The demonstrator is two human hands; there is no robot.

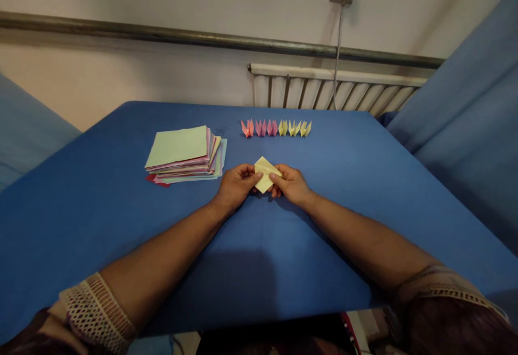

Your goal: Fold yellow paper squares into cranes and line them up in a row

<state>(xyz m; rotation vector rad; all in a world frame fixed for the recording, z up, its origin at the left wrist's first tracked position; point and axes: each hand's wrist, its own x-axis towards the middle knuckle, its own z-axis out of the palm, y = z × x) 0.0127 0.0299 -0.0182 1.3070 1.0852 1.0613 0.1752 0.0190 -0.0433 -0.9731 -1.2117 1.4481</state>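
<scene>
A folded piece of pale yellow paper [264, 169], roughly diamond-shaped, is held between both hands a little above the blue table. My left hand [238, 186] pinches its left edge, thumb on top and fingers behind. My right hand [292, 183] grips the right side the same way, its thumb pressed on the face of the paper. The fingers behind the paper are partly hidden. Beyond the hands stands a row of several small folded paper figures, a coral one [247, 128] at the left, purple ones [266, 128] in the middle and yellow ones [294, 128] at the right.
A thick stack of coloured paper sheets [178, 147], light green on top, lies left of the hands. The blue-covered table [343, 166] meets a wall with a pipe [182, 36] and a radiator [315, 82]. Blue curtains [469, 85] hang at the sides.
</scene>
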